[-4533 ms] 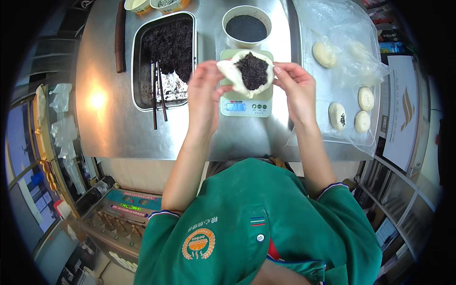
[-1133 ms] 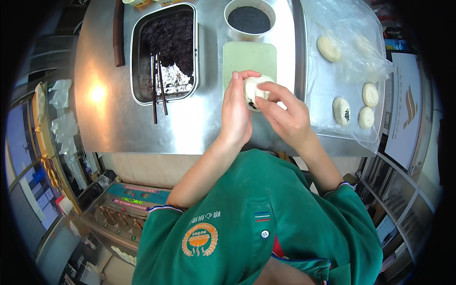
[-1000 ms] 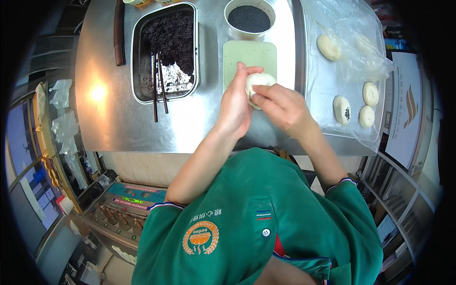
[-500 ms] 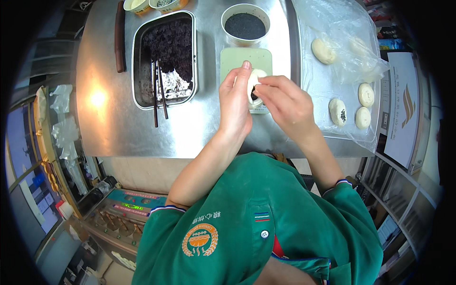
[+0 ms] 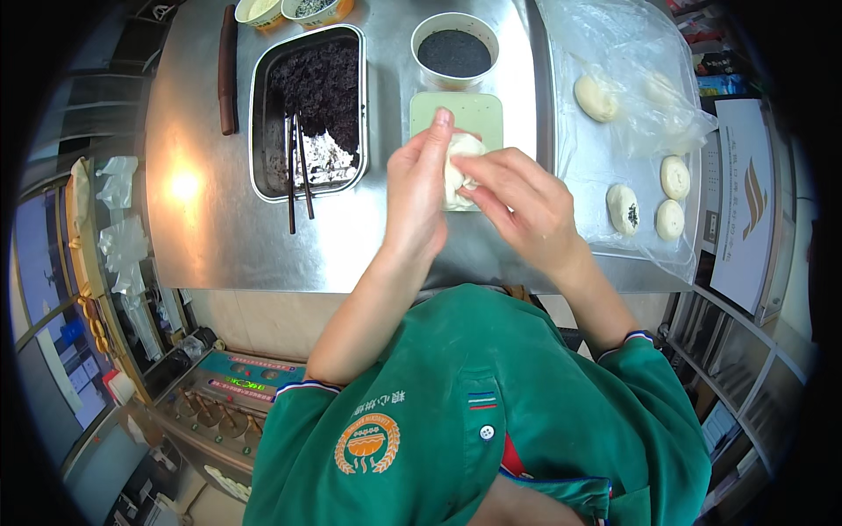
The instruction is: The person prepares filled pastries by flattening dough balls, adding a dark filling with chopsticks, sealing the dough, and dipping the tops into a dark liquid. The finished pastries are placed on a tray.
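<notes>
A piece of white dough [image 5: 458,172] is held between my hands above the steel table. Cupped round its left side is my left hand [image 5: 418,180], thumb pointing up. The fingers of my right hand [image 5: 526,195] pinch the dough's edge from the right. No dark filling shows in the dough now. Just behind it lies a pale green scale [image 5: 481,110], partly covered by my hands. A white tub of black seeds or powder [image 5: 453,53] stands beyond the scale.
Left of my hands, a metal tray [image 5: 362,114] holds dark filling, with chopsticks [image 5: 303,167] resting over its near side. A brown rolling pin [image 5: 228,74] lies farther left. At right, a tray bears plastic film [image 5: 667,96] and several dough rounds [image 5: 624,209], one with dark specks.
My right fingers have drawn the dough's edge over the opening, and the dark filling seen before is now covered. My left hand has shifted slightly left.
</notes>
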The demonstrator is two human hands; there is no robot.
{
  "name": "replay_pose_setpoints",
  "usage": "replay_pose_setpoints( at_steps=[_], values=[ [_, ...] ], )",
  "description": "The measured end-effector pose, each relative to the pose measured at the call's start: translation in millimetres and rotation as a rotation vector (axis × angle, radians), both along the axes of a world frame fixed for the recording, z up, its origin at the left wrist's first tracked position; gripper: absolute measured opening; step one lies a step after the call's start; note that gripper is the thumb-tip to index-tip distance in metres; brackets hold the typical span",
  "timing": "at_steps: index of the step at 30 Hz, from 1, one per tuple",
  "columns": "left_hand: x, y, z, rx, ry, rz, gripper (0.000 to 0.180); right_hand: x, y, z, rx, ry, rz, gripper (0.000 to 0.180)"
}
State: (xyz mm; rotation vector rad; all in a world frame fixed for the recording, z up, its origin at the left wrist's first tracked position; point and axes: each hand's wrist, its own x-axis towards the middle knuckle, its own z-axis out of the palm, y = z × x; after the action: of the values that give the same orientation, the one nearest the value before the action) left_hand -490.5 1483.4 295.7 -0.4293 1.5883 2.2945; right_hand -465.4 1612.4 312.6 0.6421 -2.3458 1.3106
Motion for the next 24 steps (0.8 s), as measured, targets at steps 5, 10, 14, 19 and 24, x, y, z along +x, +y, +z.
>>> replay_pose_setpoints(
  at_steps=[5, 10, 14, 19, 24],
  values=[
    [5.3, -6.0, 18.7, 0.024, 0.337, 0.081, 0.076, 5.4, 1.0, 7.9, -0.398, -0.299, -0.081, 0.017],
    [11.4, -6.1, -6.6, 0.022, 0.186, 0.002, 0.054, 5.8, 0.0, 8.2, -0.095, -0.278, -0.019, 0.018],
    [8.7, -10.0, -0.7, 0.159, 0.063, -0.059, 0.047, -0.9, 9.9, -0.8, 0.066, -0.031, 0.055, 0.031],
    [12.5, -7.4, 2.2, 0.235, 0.017, 0.045, 0.037, 11.1, 10.5, 8.5, -0.196, -0.327, -0.049, 0.024],
    [17.9, -1.8, -9.3, 0.144, 0.009, -0.039, 0.036, 6.6, 15.9, -8.6, -0.037, -0.17, -0.064, 0.021]
  ],
)
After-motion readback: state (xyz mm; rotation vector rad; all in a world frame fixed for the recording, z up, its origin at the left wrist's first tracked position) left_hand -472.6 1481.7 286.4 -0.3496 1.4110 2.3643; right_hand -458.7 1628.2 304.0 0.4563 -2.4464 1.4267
